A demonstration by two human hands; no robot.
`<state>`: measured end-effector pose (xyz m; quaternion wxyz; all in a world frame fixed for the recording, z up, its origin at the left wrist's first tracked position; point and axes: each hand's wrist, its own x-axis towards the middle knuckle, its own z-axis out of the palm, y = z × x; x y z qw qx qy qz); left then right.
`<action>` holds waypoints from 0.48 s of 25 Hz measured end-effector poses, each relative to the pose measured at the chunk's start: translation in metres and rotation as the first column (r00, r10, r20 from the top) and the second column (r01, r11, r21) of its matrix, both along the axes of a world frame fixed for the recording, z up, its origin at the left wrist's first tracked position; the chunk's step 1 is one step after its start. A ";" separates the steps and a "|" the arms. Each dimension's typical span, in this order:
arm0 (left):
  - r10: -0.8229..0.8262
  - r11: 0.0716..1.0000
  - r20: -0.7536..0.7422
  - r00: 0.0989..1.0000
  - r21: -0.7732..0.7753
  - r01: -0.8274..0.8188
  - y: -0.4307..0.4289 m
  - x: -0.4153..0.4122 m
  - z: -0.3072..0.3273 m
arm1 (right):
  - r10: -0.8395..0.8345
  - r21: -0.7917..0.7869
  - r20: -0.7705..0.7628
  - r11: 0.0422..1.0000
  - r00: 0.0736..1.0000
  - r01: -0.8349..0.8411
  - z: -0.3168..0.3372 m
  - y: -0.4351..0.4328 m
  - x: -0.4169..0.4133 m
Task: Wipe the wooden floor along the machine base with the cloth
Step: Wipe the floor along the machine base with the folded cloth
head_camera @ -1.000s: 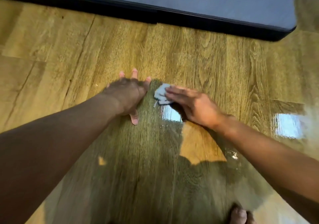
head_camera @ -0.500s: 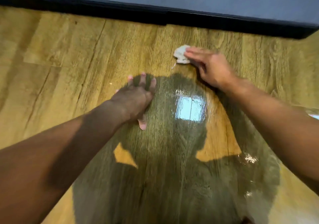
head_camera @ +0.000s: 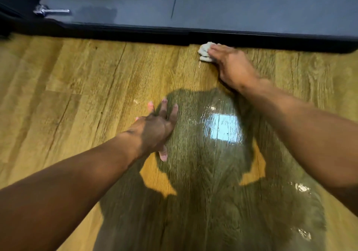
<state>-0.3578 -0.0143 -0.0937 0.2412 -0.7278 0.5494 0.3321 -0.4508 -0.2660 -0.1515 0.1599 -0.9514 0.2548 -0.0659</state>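
Partly under right hand point(head_camera: 234, 65) — crumpled cloth point(head_camera: 203, 53), against machine base point(head_camera: 135, 31).

One view only: head camera, worn by the person, wide-angle, tilted steeply down and forward, close over the floor point(head_camera: 77, 72). Base point(head_camera: 135, 31) spans the top edge, 10 to 2 o'clock. Left hand point(head_camera: 155, 128) sits just left of centre, right hand point(head_camera: 234, 67) toward 1 o'clock.
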 end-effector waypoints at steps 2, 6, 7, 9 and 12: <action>-0.012 1.000 0.015 1.000 -0.015 0.012 0.004 0.004 -0.002 | -0.128 0.051 -0.007 0.990 0.992 0.128 0.000 0.036 0.009; 0.033 0.995 0.009 0.999 -0.094 -0.032 0.017 0.005 -0.005 | 0.374 0.006 0.088 0.927 0.923 -0.376 -0.005 0.120 -0.040; 0.054 0.992 0.000 0.999 -0.110 -0.054 0.019 0.005 -0.006 | 0.469 0.005 0.077 0.882 0.880 -0.470 -0.007 0.117 -0.047; 0.096 0.985 -0.024 0.995 -0.145 -0.098 0.024 0.007 -0.007 | 0.426 0.031 0.020 0.904 0.905 -0.426 -0.005 0.096 -0.037; 0.076 0.986 -0.026 0.997 -0.148 -0.079 0.030 0.017 -0.005 | 0.053 0.082 0.041 0.995 0.998 -0.056 -0.001 0.089 -0.010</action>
